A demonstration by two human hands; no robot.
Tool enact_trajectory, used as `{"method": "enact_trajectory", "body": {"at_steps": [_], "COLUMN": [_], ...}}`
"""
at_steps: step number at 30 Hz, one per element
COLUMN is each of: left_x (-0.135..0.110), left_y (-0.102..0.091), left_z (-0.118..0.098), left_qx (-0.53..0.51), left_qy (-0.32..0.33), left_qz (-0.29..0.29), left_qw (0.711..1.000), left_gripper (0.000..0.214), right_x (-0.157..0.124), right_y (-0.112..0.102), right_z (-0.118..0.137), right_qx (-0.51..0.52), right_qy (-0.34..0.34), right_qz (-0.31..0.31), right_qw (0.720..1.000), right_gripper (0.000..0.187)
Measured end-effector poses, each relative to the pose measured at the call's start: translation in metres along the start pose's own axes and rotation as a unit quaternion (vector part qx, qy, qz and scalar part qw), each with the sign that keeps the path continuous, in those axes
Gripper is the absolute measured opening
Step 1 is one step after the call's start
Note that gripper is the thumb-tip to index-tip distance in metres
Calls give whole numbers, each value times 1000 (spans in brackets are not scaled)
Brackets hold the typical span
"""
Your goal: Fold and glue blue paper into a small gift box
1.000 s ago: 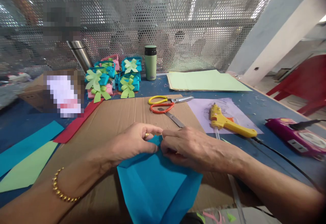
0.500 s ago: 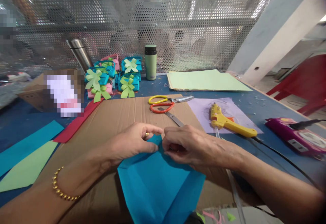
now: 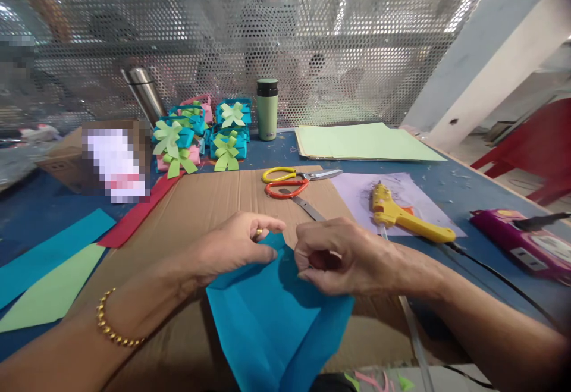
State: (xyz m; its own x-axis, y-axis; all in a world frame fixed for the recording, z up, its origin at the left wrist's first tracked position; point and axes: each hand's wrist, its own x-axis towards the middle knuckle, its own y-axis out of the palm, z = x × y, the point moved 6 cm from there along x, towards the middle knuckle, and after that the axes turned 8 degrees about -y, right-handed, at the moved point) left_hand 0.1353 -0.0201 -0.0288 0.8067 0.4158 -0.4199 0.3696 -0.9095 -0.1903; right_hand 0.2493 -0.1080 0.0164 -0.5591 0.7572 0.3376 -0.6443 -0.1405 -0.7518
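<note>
A blue tabletop [image 3: 446, 184] runs back to a perforated metal screen [image 3: 357, 53], with a pale pillar [image 3: 482, 65] and a red chair [image 3: 530, 142] off to the right. A cardboard sheet [image 3: 214, 201] covers its near middle, carrying scissors [image 3: 304, 176] with one yellow and one orange handle. Right of it, a yellow glue gun [image 3: 401, 218] rests on a purple sheet [image 3: 352, 193], near a magenta socket box [image 3: 521, 243]. At the back stand a steel flask [image 3: 145, 91], bow-trimmed paper pieces [image 3: 226, 148] and a green tumbler [image 3: 267, 112], beside a stack of pale green sheets [image 3: 366, 142].

The folded blue paper [image 3: 267, 320] is at the near edge, above the cardboard. The left hand [image 3: 236, 240] pinches its upper edge, thumb on top. The right hand [image 3: 343, 255] is curled at the paper's right side; whether it grips cannot be told.

Half a second ago the right fingers almost met the left fingertips; now they have drawn away rightward, baring more of the paper's top corner. The left hand keeps its pinch.
</note>
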Motion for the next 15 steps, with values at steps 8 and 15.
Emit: {"method": "enact_trajectory", "body": {"at_steps": [8,15], "left_x": [1,2], "left_y": [3,4], "left_z": [-2,2], "left_qx": [6,-45], "left_qy": [-4,-4], "left_qz": [3,22], "left_qw": [1000,999], "left_gripper": [56,57], "right_x": [-2,-2], "right_y": [-3,6], "right_z": [-4,-2], "right_qx": [-31,-73], "right_qy": [-12,-23], "right_qz": [-32,28], "right_qw": [999,997], "right_gripper": [11,15]}}
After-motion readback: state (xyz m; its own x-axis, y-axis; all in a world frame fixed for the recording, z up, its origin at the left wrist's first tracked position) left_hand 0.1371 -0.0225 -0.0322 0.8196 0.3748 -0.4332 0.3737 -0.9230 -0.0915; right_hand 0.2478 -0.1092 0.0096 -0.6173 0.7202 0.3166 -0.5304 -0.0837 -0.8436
